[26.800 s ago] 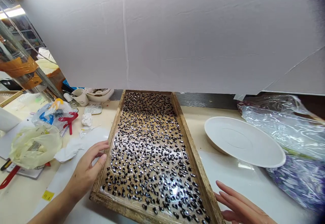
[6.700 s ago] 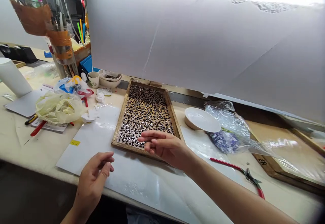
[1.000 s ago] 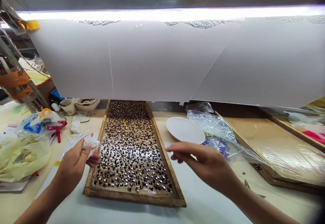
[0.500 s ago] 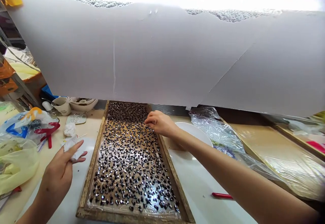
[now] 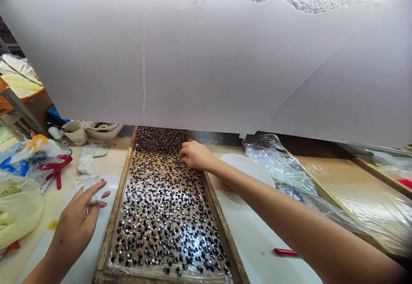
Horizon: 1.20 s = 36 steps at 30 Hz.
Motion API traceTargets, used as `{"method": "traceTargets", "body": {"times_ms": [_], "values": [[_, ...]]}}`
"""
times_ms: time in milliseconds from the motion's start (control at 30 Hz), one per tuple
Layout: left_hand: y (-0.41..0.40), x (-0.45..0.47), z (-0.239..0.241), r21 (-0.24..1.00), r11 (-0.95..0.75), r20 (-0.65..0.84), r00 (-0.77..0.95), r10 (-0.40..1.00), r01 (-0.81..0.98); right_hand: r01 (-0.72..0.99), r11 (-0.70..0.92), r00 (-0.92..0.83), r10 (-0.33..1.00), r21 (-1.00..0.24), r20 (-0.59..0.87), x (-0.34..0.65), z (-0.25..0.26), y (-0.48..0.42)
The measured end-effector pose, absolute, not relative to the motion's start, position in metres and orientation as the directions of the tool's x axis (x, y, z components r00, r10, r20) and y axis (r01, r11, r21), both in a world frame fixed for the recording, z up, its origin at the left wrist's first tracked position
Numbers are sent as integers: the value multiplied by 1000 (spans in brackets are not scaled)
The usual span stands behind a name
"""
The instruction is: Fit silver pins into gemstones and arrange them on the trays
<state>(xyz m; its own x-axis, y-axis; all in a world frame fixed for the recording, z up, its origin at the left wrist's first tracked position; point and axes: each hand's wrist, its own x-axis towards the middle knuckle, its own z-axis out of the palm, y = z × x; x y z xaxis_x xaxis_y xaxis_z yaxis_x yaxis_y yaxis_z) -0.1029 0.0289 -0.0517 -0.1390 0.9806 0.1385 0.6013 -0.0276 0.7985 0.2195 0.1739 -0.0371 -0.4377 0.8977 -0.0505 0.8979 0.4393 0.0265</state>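
Note:
A long wooden-framed tray [image 5: 107, 236] lined with clear film lies in front of me, scattered with small shiny black pieces [image 5: 164, 198]. They are packed closely at the far end and more loosely towards me. My right hand [image 5: 196, 155] is over the tray's far right side, thumb and fingers pinched together. Whatever sits between those fingertips is too small or hidden to make out. Left of the tray, my left hand [image 5: 75, 221] holds a crumpled white tissue [image 5: 96, 193] between thumb and fingers, the fingertips pointing towards the frame.
A white plate [image 5: 247, 168] and clear plastic film [image 5: 280, 163] lie right of the tray, with a red-handled tool [image 5: 286, 252] nearer. Left are a red glue gun [image 5: 56, 167], plastic bags [image 5: 19, 211], a cup [image 5: 75, 132] and a small dish [image 5: 94, 150]. A white panel [image 5: 206, 69] hangs across the back.
The view has tilted down slightly. My right hand has shifted a little to the left over the tray, still pinched. The left hand keeps its hold on the tissue.

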Motion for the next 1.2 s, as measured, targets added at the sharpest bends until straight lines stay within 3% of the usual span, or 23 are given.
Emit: {"method": "traceTargets", "body": {"times_ms": [333,1200], "values": [[31,-107,-59,786,-41,137,-108,985,617,918,397,-392,911,15,-130,213,-38,179],[30,-104,-59,799,-21,125,-131,983,601,922,388,-384,915,10,-127,215,-39,183]]}}
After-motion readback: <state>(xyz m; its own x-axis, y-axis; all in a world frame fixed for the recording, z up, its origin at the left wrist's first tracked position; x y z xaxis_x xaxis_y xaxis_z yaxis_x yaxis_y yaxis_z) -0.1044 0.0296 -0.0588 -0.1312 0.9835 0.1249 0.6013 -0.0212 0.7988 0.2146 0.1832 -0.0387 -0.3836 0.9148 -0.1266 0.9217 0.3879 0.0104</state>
